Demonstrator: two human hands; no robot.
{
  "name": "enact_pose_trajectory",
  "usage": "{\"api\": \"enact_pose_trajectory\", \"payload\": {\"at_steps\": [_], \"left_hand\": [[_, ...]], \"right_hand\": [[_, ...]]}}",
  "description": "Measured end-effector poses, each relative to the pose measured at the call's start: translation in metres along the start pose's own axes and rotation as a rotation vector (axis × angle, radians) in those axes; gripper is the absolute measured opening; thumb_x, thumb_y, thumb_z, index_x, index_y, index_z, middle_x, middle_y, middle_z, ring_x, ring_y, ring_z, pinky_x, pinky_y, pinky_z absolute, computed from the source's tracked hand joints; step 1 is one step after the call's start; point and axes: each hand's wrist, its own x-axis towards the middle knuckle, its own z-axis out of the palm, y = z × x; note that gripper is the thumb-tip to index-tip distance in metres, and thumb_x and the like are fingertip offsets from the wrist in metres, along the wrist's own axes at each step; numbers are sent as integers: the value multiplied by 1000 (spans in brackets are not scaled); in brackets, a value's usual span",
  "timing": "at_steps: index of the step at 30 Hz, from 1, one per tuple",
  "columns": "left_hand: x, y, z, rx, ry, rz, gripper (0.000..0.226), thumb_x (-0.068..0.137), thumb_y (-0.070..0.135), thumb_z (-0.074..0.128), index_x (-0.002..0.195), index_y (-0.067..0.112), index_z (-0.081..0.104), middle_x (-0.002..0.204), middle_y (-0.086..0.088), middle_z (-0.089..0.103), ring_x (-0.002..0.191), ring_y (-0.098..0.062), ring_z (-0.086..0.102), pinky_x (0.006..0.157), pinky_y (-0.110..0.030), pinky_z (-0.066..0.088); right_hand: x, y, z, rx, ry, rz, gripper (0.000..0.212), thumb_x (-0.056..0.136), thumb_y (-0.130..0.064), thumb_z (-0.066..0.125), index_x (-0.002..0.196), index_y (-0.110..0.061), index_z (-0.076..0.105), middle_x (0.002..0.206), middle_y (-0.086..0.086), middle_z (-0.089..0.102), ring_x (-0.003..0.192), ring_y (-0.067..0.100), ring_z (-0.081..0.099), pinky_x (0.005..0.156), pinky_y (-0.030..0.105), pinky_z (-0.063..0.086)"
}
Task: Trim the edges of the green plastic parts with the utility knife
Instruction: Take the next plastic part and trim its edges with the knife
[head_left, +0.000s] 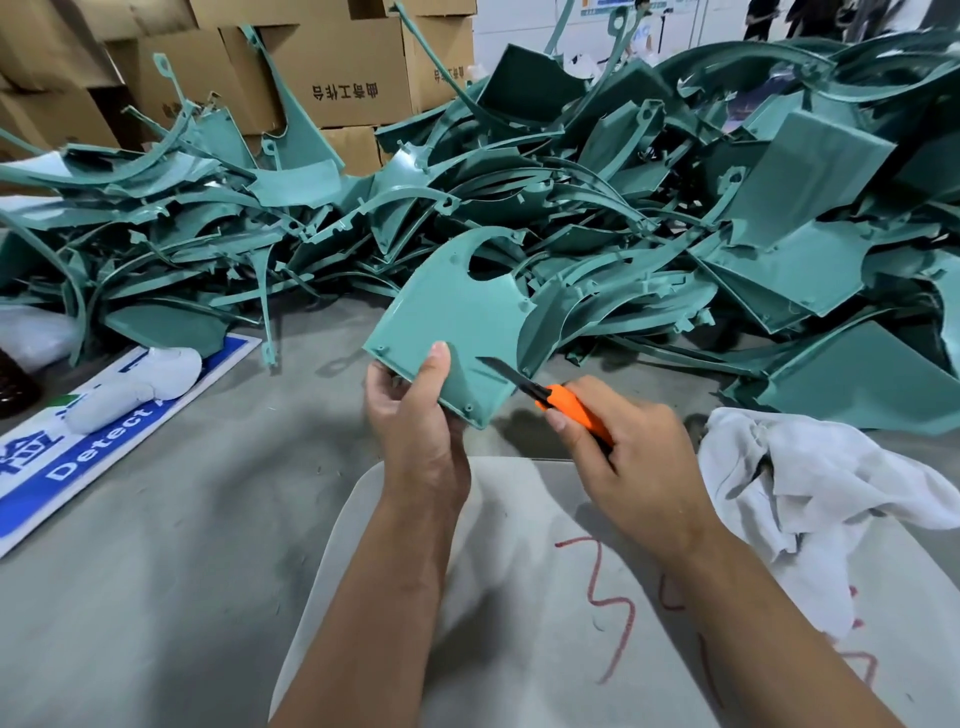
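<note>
Both hands worked at the centre of the frame. The left hand (415, 410) gripped a green plastic part (457, 327) by its lower left edge, thumb pressed on the face and fingers curled behind, holding it tilted above the grey counter (156, 519). The right hand (623, 447) was wrapped around an orange utility knife (563, 402), its dark blade extended up and left so the tip lay against the part's lower right edge. Behind them, across the upper half of the frame, sprawled a heap of green parts (571, 182), with cardboard boxes (337, 73) stacked in the upper left. A crumpled white cloth (810, 488) lay at the right, and a blue-and-white sign (104, 436) at the left.
</note>
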Motion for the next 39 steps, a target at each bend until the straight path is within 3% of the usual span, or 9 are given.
{"api": "enact_pose_trajectory", "payload": {"at_steps": [7,13,19,25,29,34,36,39], "left_hand": [[-4,3,1,-65,-63,74,32,92,-1,68,122,11,67,123,-16,72,105,-31,71,92,-58,57],[-4,3,6,-109,92,108,36,90,-2,70,125,4,64,122,-17,72,105,-31,73,89,-52,59],[-8,5,10,-128,92,176,23,91,-2,68,107,14,71,104,-6,78,90,-20,75,67,-34,61],[-3,13,7,-139,108,146,21,91,1,69,108,13,69,105,-9,76,88,-22,73,68,-36,61],[-3,13,7,-174,91,72,18,92,2,68,105,14,66,110,-12,74,93,-26,72,86,-49,58],[-6,14,7,-193,52,27,26,92,1,67,117,4,64,107,-13,72,88,-24,72,73,-36,62],[-6,16,6,-195,34,21,37,94,2,65,130,-3,60,115,-18,71,94,-25,71,72,-34,61],[-6,18,6,-211,30,27,42,94,2,63,136,-1,59,128,-19,69,102,-27,70,71,-33,62]], "right_hand": [[1,-2,2,47,73,1,22,106,-38,52,92,-22,57,60,-8,43,54,15,46,50,35,37],[1,-6,7,18,100,22,22,105,-38,54,93,-20,60,64,-8,46,58,15,46,53,36,38],[0,-10,4,-6,124,-34,24,104,-36,56,93,-16,64,65,-11,46,58,14,45,55,31,35],[-1,-13,6,86,21,-52,26,103,-38,59,94,-15,66,64,-8,49,56,17,47,54,42,45],[-4,-11,7,161,-84,-56,21,105,-43,58,100,-24,66,65,-9,51,57,18,50,55,42,45],[-3,-13,8,230,-32,-63,19,106,-38,58,98,-21,65,67,-11,48,58,16,49,53,32,40],[-3,-11,7,239,-11,-52,20,106,-37,58,95,-21,62,65,-11,44,55,16,46,52,26,34],[-1,-8,6,206,9,-24,17,107,-38,56,92,-30,57,63,-10,41,53,15,44,52,22,31]]}}
